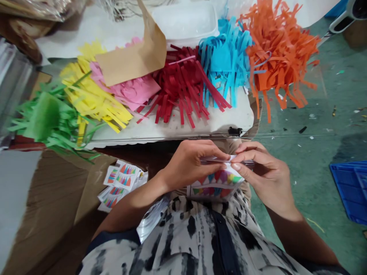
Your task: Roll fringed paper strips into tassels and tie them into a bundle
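A white packet printed with colourful tassels (213, 187) hangs in front of my body, just below the table edge. My left hand (195, 164) pinches its top edge near the middle, thumb and fingers pressed together. Right beside it, my right hand (265, 172) grips the same top edge with thumb and fingertips. The fingertips of both hands almost touch. Beyond the hands, fringed paper bundles lie in a row: green (47, 116), yellow (94, 95), pink (134, 91), dark red (183, 88), blue (226, 57) and orange (281, 53).
A brown card piece (132, 61) rests over the pink bundle, before a clear plastic tub (186, 21). Printed cards (122, 183) lie at lower left by a cardboard box (54, 194). Scissors (341, 23) are at upper right; a blue crate (351, 191) stands on the green floor.
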A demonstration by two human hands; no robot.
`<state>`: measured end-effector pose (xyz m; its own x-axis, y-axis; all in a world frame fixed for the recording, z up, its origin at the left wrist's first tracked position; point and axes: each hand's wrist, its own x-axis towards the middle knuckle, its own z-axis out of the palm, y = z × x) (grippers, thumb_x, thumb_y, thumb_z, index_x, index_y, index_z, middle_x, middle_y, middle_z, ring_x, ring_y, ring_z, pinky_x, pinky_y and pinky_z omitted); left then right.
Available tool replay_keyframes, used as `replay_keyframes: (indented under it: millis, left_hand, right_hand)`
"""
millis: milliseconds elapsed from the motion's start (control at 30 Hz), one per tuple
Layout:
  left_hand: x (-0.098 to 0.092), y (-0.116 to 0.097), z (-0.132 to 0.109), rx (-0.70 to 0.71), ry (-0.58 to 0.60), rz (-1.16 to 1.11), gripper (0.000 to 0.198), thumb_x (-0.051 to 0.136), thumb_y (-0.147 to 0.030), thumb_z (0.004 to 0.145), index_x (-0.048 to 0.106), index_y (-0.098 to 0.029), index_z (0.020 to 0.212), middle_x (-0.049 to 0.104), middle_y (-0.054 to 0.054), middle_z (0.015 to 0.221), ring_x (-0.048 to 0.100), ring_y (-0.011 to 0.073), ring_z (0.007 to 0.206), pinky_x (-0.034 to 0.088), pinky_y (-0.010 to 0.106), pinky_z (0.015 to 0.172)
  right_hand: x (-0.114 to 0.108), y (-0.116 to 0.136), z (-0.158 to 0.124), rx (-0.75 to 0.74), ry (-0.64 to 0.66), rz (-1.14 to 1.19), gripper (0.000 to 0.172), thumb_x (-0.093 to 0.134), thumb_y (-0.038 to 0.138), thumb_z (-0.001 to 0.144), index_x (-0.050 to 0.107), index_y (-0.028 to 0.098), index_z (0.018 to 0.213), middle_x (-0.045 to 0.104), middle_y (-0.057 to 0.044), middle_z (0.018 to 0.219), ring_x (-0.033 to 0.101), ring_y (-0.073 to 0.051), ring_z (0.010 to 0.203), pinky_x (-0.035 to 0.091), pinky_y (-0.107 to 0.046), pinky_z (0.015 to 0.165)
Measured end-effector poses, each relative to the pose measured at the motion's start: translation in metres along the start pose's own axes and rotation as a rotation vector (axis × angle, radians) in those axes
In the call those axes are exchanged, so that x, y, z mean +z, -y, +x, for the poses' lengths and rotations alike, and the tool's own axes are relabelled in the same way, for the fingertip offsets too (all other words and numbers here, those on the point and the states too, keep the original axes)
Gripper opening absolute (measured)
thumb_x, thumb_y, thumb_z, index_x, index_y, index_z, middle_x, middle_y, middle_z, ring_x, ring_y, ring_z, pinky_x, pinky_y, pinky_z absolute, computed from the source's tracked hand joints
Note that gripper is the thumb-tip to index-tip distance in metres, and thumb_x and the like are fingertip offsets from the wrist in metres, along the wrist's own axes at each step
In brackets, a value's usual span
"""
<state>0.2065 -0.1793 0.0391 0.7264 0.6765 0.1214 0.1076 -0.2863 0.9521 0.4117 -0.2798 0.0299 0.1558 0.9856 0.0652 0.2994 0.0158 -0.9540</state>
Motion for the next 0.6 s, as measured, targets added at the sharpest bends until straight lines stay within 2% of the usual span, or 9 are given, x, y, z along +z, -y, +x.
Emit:
replay_keyframes:
  millis: [133, 433, 600]
  left_hand:
    - [0.000, -0.001, 0.001, 0.007, 0.019, 0.004, 0.013, 0.080, -0.022, 0.091, 0.083, -0.018, 0.103, 0.080, 0.006, 0.094, 0.075, 0.0137, 0.083, 0.058, 0.021, 0.071]
    - [-0.004, -0.005, 0.002, 0.022, 0.060, 0.024, 0.014, 0.077, -0.019, 0.092, 0.084, -0.019, 0.104, 0.080, 0.007, 0.096, 0.077, 0.0159, 0.086, 0.059, 0.023, 0.076]
    - [-0.005, -0.005, 0.002, 0.043, 0.073, 0.034, 0.015, 0.078, -0.017, 0.090, 0.083, -0.017, 0.104, 0.081, 0.007, 0.099, 0.077, 0.0155, 0.089, 0.058, 0.022, 0.079]
  right_hand:
    - [0.006, 0.000, 0.001, -0.019, -0.028, -0.004, 0.010, 0.082, 0.021, 0.090, 0.079, 0.029, 0.095, 0.067, -0.003, 0.108, 0.065, -0.021, 0.106, 0.051, -0.039, 0.094]
    - [0.014, -0.006, -0.002, -0.165, -0.135, -0.093, 0.012, 0.082, 0.019, 0.088, 0.078, 0.029, 0.094, 0.067, -0.005, 0.104, 0.067, -0.024, 0.102, 0.058, -0.046, 0.097]
    - [0.016, -0.009, -0.002, -0.197, -0.129, -0.068, 0.014, 0.081, 0.015, 0.088, 0.077, 0.028, 0.094, 0.068, -0.004, 0.105, 0.069, -0.022, 0.099, 0.059, -0.043, 0.094]
